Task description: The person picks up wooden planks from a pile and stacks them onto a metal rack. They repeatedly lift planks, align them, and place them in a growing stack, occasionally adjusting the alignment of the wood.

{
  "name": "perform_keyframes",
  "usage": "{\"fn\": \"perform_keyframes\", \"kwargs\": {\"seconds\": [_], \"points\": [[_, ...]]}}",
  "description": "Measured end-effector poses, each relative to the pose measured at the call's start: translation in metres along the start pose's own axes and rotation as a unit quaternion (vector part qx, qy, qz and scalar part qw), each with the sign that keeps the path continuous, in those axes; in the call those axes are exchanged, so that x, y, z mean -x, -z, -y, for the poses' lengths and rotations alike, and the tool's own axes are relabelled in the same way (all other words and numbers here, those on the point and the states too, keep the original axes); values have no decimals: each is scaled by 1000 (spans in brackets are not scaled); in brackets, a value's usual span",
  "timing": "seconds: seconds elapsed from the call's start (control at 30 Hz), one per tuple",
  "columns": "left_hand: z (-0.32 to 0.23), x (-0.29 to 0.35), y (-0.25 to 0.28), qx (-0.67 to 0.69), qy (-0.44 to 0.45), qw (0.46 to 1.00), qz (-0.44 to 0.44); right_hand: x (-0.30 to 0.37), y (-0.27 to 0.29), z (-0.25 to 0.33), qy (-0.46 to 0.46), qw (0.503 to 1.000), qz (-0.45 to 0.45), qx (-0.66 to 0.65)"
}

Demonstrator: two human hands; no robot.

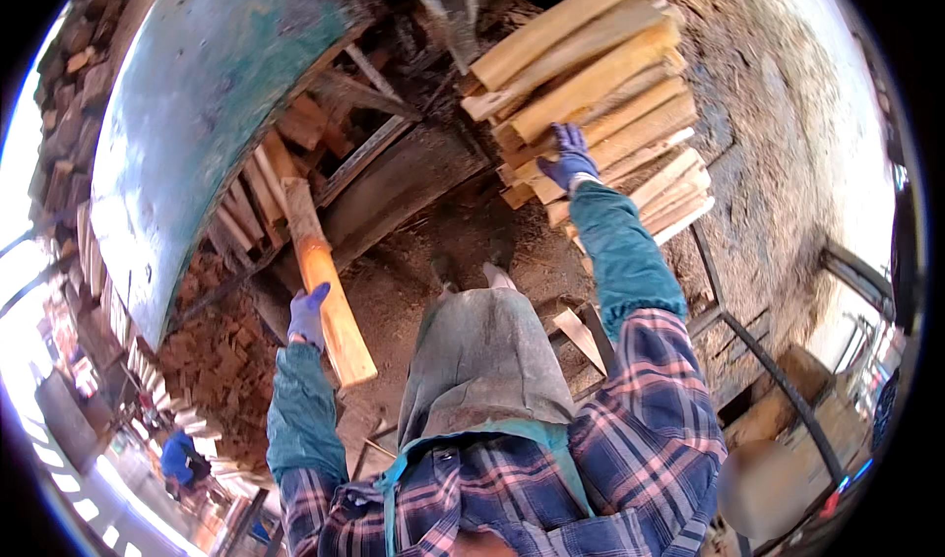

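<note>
My left hand (pixel 308 316), in a purple-blue glove, grips the edge of a long, split wooden plank (pixel 335 311) near its lower end. The plank tilts up and away to the left, its far end beside several other wood pieces under a curved sheet. To the right, my right hand (pixel 568 157), gloved the same way, lies on a stack of wooden planks (pixel 630 109) with its fingers spread. The stacked planks lie roughly parallel, and no single piece is in that hand's grasp.
A curved grey-green metal sheet (pixel 217 94) stands at the left above a heap of wood offcuts (pixel 221 360). A dark beam (pixel 404 183) crosses ahead of my feet. Metal bars (pixel 768 360) run along the right. Someone in blue (pixel 179 459) is far off at lower left.
</note>
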State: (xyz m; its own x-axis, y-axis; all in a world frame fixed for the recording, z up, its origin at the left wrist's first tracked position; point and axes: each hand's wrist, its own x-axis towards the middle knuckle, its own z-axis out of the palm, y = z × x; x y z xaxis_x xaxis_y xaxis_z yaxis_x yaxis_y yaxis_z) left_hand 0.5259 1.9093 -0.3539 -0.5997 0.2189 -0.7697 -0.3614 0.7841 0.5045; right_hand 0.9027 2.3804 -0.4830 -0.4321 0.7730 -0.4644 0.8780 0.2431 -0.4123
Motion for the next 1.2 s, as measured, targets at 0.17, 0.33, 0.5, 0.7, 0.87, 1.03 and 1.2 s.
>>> {"fn": "perform_keyframes", "kwargs": {"seconds": [0.17, 0.33, 0.5, 0.7, 0.87, 1.03, 1.2], "points": [[17, -64, 28, -47, -18, 995, -82, 35, 7, 8, -79, 969, -14, -233], [-26, -151, -11, -287, -137, 940, -127, 95, -52, -82, -193, 861, -27, -470], [-93, -126, -142, -162, -170, 961, 148, 132, -55, -107, -304, 749, -83, -583], [-230, -77, -343, -86, -246, 919, 296, 119, -37, -121, -336, 695, -51, -633], [-313, -107, -442, -127, -421, 870, 222, 84, -13, -133, -330, 619, -41, -712], [-373, -160, -487, -32, -310, 913, 264, 42, -6, -150, -327, 580, -143, -732], [-429, -301, -522, -152, -198, 916, 313, -42, -29, -178, -286, 560, -334, -702]]}}
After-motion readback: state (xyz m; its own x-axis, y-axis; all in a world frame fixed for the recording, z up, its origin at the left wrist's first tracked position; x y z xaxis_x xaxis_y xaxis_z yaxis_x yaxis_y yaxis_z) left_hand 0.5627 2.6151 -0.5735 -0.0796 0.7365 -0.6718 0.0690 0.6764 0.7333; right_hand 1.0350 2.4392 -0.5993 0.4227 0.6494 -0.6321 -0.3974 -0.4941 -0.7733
